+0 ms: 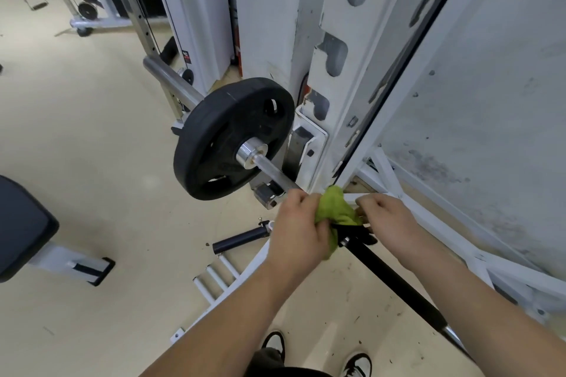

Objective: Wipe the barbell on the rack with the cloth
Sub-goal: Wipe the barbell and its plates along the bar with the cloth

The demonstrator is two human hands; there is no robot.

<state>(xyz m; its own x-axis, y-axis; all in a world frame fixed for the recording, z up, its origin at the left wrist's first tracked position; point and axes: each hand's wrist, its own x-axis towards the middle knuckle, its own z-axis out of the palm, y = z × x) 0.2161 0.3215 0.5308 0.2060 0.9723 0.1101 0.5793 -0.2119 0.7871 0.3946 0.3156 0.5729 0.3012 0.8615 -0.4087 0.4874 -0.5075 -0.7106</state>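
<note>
centre of frame: my left hand (297, 232) grips the green cloth (335, 208) round the barbell (275, 176) beside the rack upright (352, 95), right hand (389, 220) pinching its edge; i judge loose folds could snag there.

My cloth (333, 208) is soft, fuzzy fabric. The bar (269, 167) is shiny, smooth metal, with a matt black part. The plate (220, 131) looks like dull rubber. The rack (382, 40) is scuffed painted metal.

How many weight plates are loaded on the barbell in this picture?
1: the black plate sits on the barbell, just left of the white rack upright. Another plate behind it may be hidden.
</note>
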